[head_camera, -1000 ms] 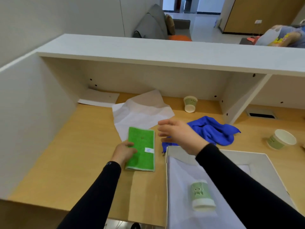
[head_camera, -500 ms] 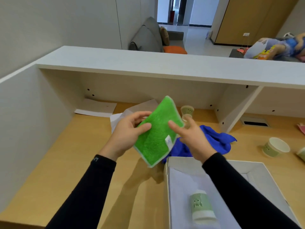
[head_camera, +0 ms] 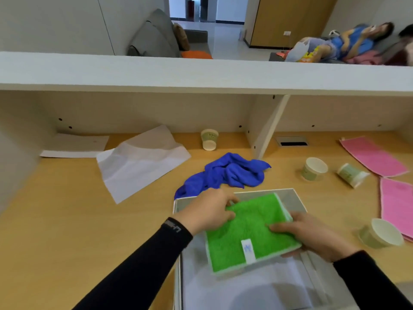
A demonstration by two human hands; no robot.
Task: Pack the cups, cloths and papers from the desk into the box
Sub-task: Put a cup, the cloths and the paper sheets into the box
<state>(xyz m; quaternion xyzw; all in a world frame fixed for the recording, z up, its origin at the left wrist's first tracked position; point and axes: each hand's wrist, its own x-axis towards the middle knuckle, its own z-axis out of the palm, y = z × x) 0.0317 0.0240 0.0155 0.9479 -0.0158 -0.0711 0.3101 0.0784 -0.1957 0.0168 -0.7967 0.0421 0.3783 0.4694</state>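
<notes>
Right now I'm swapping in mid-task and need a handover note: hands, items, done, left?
Left hand and right hand: both grip the green cloth over the open box.
Done: white paper lies in the box.
Left on the desk: blue cloth, two pink cloths, four cups, two paper sheets.
</notes>
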